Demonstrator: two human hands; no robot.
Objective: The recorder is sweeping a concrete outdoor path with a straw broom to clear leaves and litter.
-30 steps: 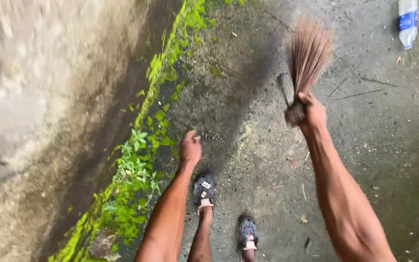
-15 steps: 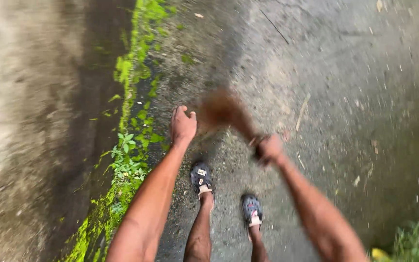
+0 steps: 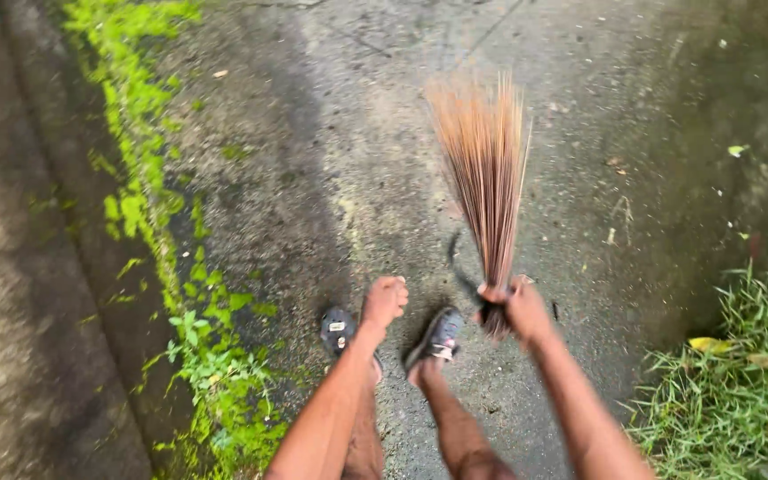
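The right hand (image 3: pixel 519 307) is closed in a fist around the bound end of a brown stick broom made of thin, stiff plant ribs (image 3: pixel 484 169). The bundle is narrow at the grip and fans outward away from the person, its tips spread over the damp, dark grey concrete path (image 3: pixel 348 133). A short dark cord or strap (image 3: pixel 457 267) curls out just beside the gripped end. The bristle tips look raised or only lightly grazing the ground; the blur makes it hard to tell which.

The left hand (image 3: pixel 385 300) holds nothing. Its fingers are curled loosely inward, and it hangs in front of the legs, above the dark perforated clog on the left foot (image 3: pixel 338 327). The other dark clog (image 3: pixel 437 336) sits just beside the broom hand, toe angled towards it.

By the look of it, the work in hand is sweeping the path, and this moment falls at the forward end of a stroke, with the broom reaching ahead. A next stroke would call for the tips to press onto the concrete and drag across the scattered bits lying there, such as a small pale leaf (image 3: pixel 737 150) off to the right.

A strip of bright green moss and small weeds (image 3: pixel 148 204) runs along the left edge of the path, beside a dull, stained gutter or kerb (image 3: pixel 20 267). Tufts of grass with a yellow leaf (image 3: pixel 731 356) grow at the lower right.
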